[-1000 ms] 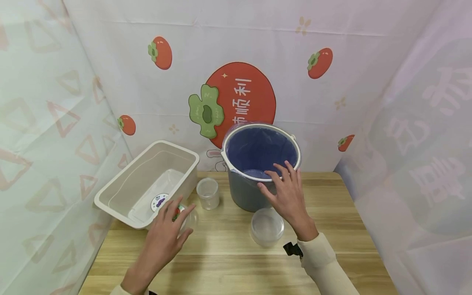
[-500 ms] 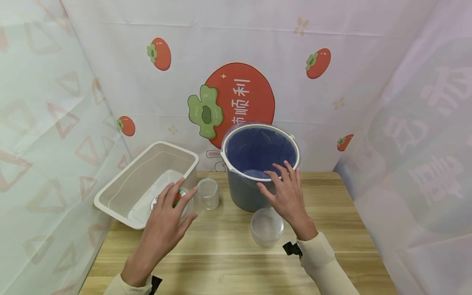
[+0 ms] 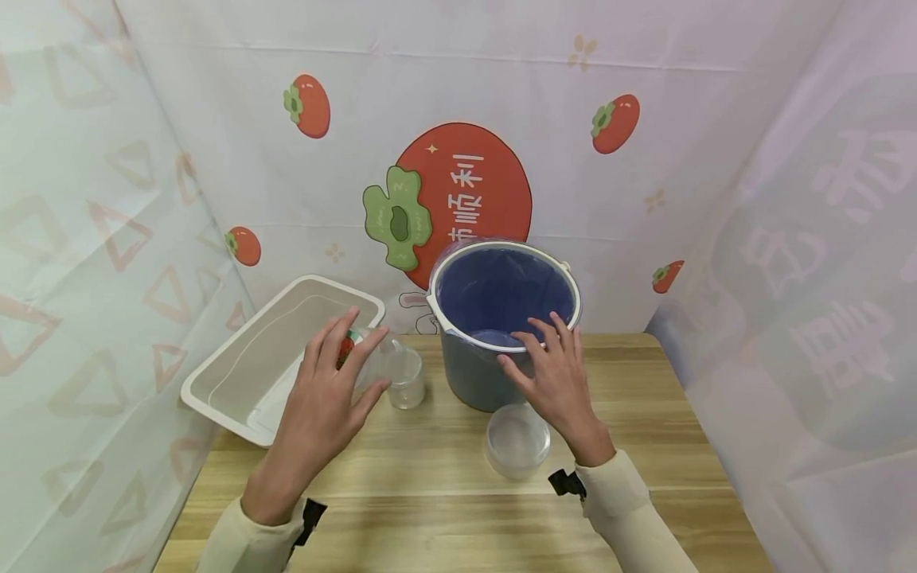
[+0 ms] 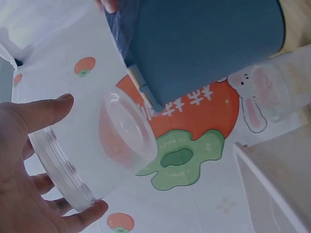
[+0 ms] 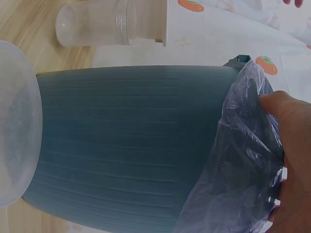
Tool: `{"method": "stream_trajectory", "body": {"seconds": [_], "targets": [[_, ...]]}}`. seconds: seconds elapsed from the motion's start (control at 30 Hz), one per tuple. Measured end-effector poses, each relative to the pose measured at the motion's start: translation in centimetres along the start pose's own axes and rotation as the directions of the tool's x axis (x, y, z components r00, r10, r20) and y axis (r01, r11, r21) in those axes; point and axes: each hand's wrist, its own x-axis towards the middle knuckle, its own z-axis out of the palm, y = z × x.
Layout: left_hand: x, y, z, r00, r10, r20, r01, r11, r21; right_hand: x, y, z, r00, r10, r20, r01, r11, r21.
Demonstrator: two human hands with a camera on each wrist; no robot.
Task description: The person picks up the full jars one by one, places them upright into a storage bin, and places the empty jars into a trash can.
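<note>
My left hand (image 3: 315, 414) grips a clear plastic jar (image 4: 92, 155) by its ridged lid end, thumb on one side and fingers on the other. The jar is tilted, and in the head view it overlaps the beige basin and a small clear jar (image 3: 407, 390). With the thumb outside and the fingers over the white rim, my right hand (image 3: 562, 386) holds the near right edge of a blue-green trash can (image 3: 466, 378). A thin bag (image 5: 228, 179) lines the can and folds down over its outside. The can's bottom is partly hidden.
A beige basin (image 3: 215, 370) stands at the left. In front of the trash can is a wide clear round container (image 3: 517, 442). The wooden table (image 3: 430, 517) is bordered by white sheets with a persimmon print (image 3: 494, 175) at the back.
My left hand has risen and moved away from me, carrying the jar from beside the basin toward the small jar. The right hand has stayed on the trash can's rim.
</note>
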Motion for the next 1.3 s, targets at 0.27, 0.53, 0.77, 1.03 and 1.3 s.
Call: {"method": "stream_trajectory", "body": {"seconds": [0.27, 0.53, 0.77, 1.03, 1.3], "targets": [[2.5, 0.8, 0.2, 1.0, 0.019, -0.015, -0.019, 0.999, -0.035, 0.0, 0.0, 0.0, 1.0, -0.006, -0.011, 0.006, 1.0, -0.001], [4.9, 1.5, 0.9, 0.999, 0.046, -0.026, -0.048, 0.997, -0.065, 0.0, -0.1, 0.1, 1.0, -0.006, -0.014, 0.006, 1.0, 0.007], [6.9, 2.2, 2.3, 0.997, 0.071, -0.042, -0.075, 0.993, -0.09, 0.0, -0.1, 0.1, 1.0, -0.01, -0.019, 0.01, 1.0, 0.006], [9.1, 3.0, 4.6, 0.996, 0.083, -0.014, -0.084, 0.991, -0.103, 0.1, 0.0, 0.1, 1.0, -0.008, -0.011, 0.007, 1.0, -0.002], [10.4, 3.6, 6.7, 0.993, 0.115, 0.021, -0.114, 0.992, -0.046, 0.1, 0.0, 0.2, 1.0, -0.014, -0.013, 0.014, 1.0, -0.015]]}}
